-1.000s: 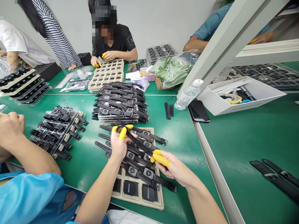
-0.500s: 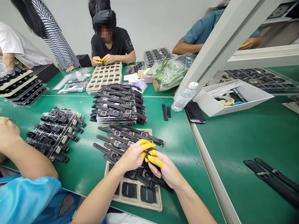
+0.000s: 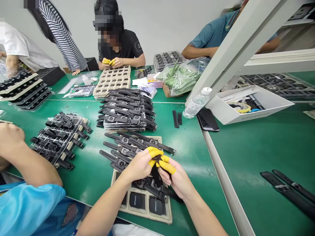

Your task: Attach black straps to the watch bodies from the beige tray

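Yellow finger covers (image 3: 167, 167) are on both hands, which come together near the centre of the frame. The left hand (image 3: 138, 166) and the right hand (image 3: 177, 178) both pinch one black watch strap (image 3: 156, 175), above the beige moulded tray (image 3: 147, 214). Black smartwatches (image 3: 122, 163) lie across this tray, at lower centre.

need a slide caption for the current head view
Left hand and right hand, in yellow finger covers, hold a black watch strap above a tray of watches.
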A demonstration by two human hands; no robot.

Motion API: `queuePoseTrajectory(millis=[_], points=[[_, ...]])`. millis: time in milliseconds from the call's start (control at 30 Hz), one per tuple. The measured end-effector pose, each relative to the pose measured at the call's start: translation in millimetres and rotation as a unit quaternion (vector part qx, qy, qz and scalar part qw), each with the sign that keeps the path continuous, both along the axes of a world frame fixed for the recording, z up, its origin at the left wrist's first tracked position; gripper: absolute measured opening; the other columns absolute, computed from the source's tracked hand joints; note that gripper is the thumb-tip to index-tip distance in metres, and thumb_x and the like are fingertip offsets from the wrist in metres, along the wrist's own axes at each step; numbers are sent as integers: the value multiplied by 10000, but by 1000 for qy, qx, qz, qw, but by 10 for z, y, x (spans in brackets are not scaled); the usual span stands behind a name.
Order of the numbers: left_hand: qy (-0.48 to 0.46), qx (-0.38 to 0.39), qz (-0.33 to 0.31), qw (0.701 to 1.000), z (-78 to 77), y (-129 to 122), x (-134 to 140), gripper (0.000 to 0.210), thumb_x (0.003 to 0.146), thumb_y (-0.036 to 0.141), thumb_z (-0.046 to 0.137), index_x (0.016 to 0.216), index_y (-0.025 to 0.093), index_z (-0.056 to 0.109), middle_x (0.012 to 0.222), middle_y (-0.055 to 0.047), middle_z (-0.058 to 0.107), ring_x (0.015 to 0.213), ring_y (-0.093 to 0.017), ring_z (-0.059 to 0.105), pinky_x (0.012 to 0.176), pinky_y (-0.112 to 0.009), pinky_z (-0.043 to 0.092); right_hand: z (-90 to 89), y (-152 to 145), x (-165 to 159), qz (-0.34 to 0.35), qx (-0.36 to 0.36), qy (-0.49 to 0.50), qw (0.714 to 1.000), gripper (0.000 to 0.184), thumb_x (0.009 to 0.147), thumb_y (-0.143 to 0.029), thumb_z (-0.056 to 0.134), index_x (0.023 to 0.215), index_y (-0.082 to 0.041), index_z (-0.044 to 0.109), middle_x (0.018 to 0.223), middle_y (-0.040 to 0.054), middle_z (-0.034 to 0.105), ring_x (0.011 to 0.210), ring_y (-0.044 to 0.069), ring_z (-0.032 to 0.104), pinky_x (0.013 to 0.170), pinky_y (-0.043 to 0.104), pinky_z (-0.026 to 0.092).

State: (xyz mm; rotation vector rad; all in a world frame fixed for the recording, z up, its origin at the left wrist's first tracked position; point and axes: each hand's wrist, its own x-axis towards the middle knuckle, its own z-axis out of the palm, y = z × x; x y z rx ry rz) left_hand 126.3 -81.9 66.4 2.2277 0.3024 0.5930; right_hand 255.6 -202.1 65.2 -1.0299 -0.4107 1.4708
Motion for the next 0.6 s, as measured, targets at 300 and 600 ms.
queuePoseTrajectory(millis=[300, 600], points=[[23, -7, -23, 999, 81, -31, 5, 466, 984, 128, 419, 1435, 186, 520, 1305, -137, 609, 1223, -230, 606, 1071, -410, 543, 20, 23, -13, -43, 5, 71, 997, 463, 791, -526, 824, 759, -220, 477, 478, -110, 361, 388, 43, 227, 373, 170, 215], [85, 115, -2, 990, 105, -71, 4, 388, 925, 199, 499, 1288, 121, 610, 1164, -157, 641, 1134, -289, 609, 1000, -448, 570, 14, 4, 55, -4, -48, 21, 999, 542, 723, -624, 846, 756, -216, 491, 461, -133, 315, 394, 32, 164, 371, 160, 169]])
